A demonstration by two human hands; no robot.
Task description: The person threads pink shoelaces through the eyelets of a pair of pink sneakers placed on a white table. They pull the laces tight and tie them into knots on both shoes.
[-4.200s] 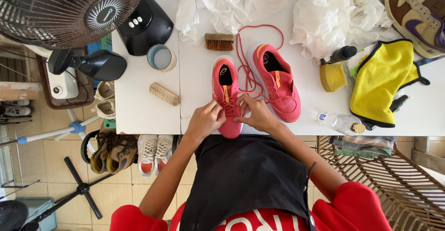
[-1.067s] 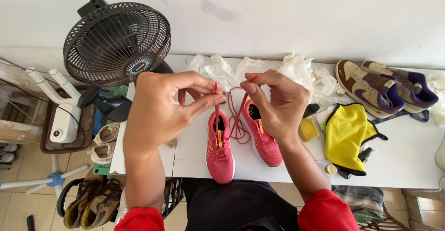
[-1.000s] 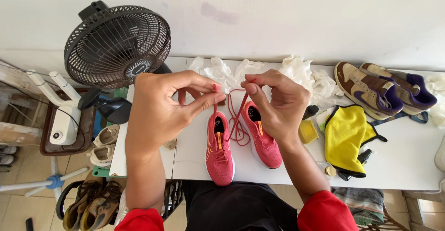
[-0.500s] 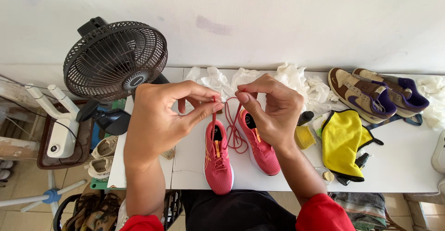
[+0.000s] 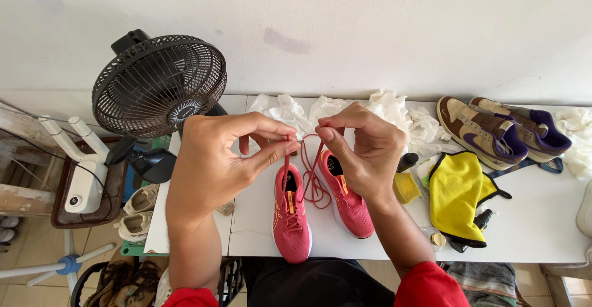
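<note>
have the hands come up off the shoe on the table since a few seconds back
Yes. The left hand and right hand were down on the left pink shoe; now they are raised above it, pinching the red lace.

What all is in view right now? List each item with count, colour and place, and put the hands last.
Running shoes: two, pink-red, table centre, below the hands.
Shoelace: one, red, ends pinched by both hands, looping down between the shoes.
Table: one, white, against the wall.
Crumpled paper: several pieces, white, back of table.
Sneakers: two, tan, brown and purple, back right of table.
Cloth: one, yellow with black edging, right of the pink shoes.
Fan: one, black, left end of table.
Small shoes: two, beige, below the table's left edge.
Sandals: brown, on the floor at lower left.
Left hand: raised, pinching a lace end.
Right hand: raised, pinching the other end.
</note>
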